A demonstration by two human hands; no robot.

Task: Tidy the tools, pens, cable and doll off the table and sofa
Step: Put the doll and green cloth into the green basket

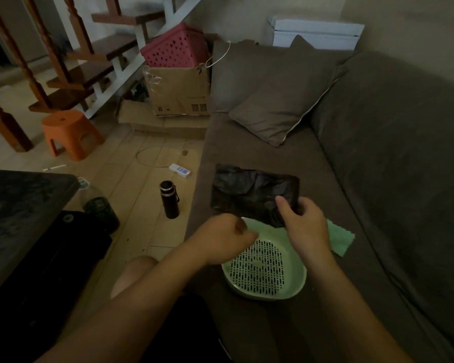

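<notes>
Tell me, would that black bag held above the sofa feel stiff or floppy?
Probably floppy and light: the black bag is wrinkled, glossy film, and the right hand holds it up by one corner. That sheen suggests it may be slippery. It looks folded flat, so it could unfold if shaken.

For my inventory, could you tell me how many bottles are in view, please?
2: a clear bottle by the table, a black flask beside the sofa; others may be hidden.

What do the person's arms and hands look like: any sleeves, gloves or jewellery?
The left forearm and right forearm are bare up to the frame edge: no sleeves, watch or bands. The left hand and right hand wear no gloves; no rings show on the fingers, though the picture is dim.
</notes>
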